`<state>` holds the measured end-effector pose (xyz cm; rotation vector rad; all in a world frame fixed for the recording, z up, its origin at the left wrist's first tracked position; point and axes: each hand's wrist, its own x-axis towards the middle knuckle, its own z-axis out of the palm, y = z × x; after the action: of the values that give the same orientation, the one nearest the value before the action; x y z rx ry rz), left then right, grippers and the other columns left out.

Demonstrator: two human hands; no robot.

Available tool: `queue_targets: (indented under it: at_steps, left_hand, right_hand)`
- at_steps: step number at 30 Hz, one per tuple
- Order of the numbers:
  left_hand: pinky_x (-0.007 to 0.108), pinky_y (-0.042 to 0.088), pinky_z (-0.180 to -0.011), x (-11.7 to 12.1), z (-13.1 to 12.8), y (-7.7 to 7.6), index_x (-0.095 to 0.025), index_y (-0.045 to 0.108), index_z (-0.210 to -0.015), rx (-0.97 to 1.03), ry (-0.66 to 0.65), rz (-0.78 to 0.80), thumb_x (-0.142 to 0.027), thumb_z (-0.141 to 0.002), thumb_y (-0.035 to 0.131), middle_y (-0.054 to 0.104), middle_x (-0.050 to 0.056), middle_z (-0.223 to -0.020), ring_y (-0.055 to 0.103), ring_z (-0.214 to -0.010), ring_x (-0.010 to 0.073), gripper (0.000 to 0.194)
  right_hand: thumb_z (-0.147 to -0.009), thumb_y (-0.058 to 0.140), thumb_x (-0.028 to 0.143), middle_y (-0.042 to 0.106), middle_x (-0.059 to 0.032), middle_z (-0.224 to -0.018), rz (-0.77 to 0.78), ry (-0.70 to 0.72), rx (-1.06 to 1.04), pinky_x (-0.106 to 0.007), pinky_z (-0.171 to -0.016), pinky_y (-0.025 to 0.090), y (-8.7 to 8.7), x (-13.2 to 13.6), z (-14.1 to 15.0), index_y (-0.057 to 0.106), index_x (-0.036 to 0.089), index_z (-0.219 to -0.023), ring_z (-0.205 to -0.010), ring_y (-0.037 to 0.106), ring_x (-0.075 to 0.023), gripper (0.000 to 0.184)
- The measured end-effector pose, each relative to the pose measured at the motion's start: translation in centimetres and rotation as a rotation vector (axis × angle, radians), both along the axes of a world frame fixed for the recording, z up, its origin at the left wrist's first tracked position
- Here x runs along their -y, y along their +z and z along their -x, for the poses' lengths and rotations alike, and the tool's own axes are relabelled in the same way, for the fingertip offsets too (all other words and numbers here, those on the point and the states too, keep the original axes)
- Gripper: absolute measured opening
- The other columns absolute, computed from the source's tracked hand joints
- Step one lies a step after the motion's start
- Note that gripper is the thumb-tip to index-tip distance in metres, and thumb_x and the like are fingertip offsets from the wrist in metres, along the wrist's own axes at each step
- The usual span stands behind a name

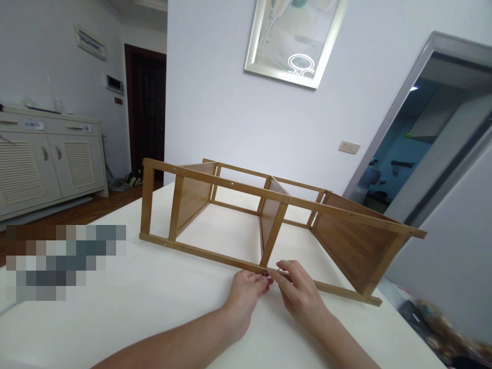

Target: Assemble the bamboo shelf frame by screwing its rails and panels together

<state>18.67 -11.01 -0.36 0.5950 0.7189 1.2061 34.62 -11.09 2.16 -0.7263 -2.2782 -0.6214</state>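
Bare forearms [180,335] cross the tabletop [154,302], where a wooden rack [274,230] lies sideways; at its near lower rail, the right hand's [302,292] fingers pinch a slim metal piece [279,269], while the left hand's [245,293] grip is unclear.

Before me, the white counter [172,292] bears a wooden rack [273,230] lying on its side at twelve o'clock; toward nine, things are blurred out.

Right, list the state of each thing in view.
Brown wooden shelf frame: lying on its side on the white table.
White louvred cabinet: doors shut.
Dark brown door: seemingly shut.
Silver-framed rectangular picture: hanging.
Left hand: fingers bent at the frame.
Right hand: likewise.
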Motion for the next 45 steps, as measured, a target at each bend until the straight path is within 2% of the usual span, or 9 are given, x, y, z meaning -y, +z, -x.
queue_targets:
  at_steps: [9,16,20,24,30,37,45]
  left_hand:
    - [0.036,0.049,-0.09,-0.3,-0.1,-0.8,-0.011,0.073,-0.085,0.009,-0.04,-0.058,-0.025,-0.053,0.091,0.076,0.013,-0.091,0.069,-0.089,0.0239,0.04]
    - [0.034,0.049,-0.089,-0.3,0.0,-0.7,-0.012,0.071,-0.081,-0.007,-0.024,-0.062,-0.024,-0.053,0.092,0.076,0.012,-0.088,0.068,-0.093,0.0241,0.037]
    - [0.032,0.05,-0.081,-0.3,-0.2,-0.8,-0.013,0.067,-0.075,-0.03,0.03,-0.049,-0.026,-0.051,0.093,0.074,0.009,-0.079,0.068,-0.083,0.021,0.037]
    - [0.031,0.049,-0.078,-0.4,-0.3,-1.1,-0.014,0.063,-0.069,-0.036,0.065,-0.07,-0.033,-0.05,0.094,0.074,0.008,-0.078,0.066,-0.077,0.0183,0.041]
    - [0.033,0.048,-0.082,-0.4,-0.2,-1.3,-0.014,0.063,-0.071,-0.038,0.074,-0.073,-0.043,-0.045,0.095,0.075,0.01,-0.081,0.066,-0.081,0.0201,0.05]
    - [0.035,0.048,-0.086,-0.3,0.0,-1.3,-0.015,0.064,-0.073,-0.052,0.054,-0.1,-0.047,-0.046,0.094,0.075,0.012,-0.085,0.067,-0.086,0.0219,0.052]
    - [0.037,0.048,-0.089,-0.5,0.0,-1.6,-0.015,0.064,-0.075,-0.036,0.041,-0.108,-0.036,-0.052,0.093,0.075,0.012,-0.089,0.068,-0.089,0.0233,0.043]
  right_hand:
    - [-0.088,0.057,0.003,0.067,-0.0126,-0.099,-0.044,-0.042,0.034,-0.037,-0.073,0.052,0.3,0.2,0.0,0.057,0.013,-0.129,-0.088,0.055,-0.022,0.042]
    - [-0.09,0.055,0.005,0.065,-0.0099,-0.088,-0.068,-0.081,0.142,-0.037,-0.07,0.047,0.0,0.3,-0.2,0.061,0.012,-0.116,-0.079,0.052,-0.0205,0.027]
    - [-0.092,0.052,0.006,0.063,-0.0085,-0.085,-0.072,-0.109,0.193,-0.036,-0.067,0.044,-0.4,0.5,-0.4,0.062,0.012,-0.113,-0.075,0.05,-0.0196,0.024]
    - [-0.093,0.051,0.006,0.06,-0.0063,-0.078,-0.101,-0.131,0.231,-0.035,-0.063,0.04,-0.9,0.7,-0.1,0.063,0.014,-0.102,-0.071,0.047,-0.0184,0.017]
    - [-0.09,0.052,0.003,0.054,-0.0029,-0.07,-0.13,-0.148,0.216,-0.034,-0.059,0.034,-1.6,0.9,0.8,0.059,0.016,-0.085,-0.066,0.043,-0.0174,0.016]
    - [-0.093,0.047,0.005,0.052,-0.0016,-0.069,-0.033,-0.161,0.083,-0.03,-0.056,0.034,-2.0,1.2,1.4,0.056,0.016,-0.087,-0.064,0.045,-0.0162,0.016]
    - [-0.094,0.044,0.005,0.06,-0.0034,-0.075,0.045,-0.148,0.004,-0.03,-0.058,0.041,-2.4,1.1,1.3,0.056,0.017,-0.102,-0.066,0.051,-0.0168,0.019]
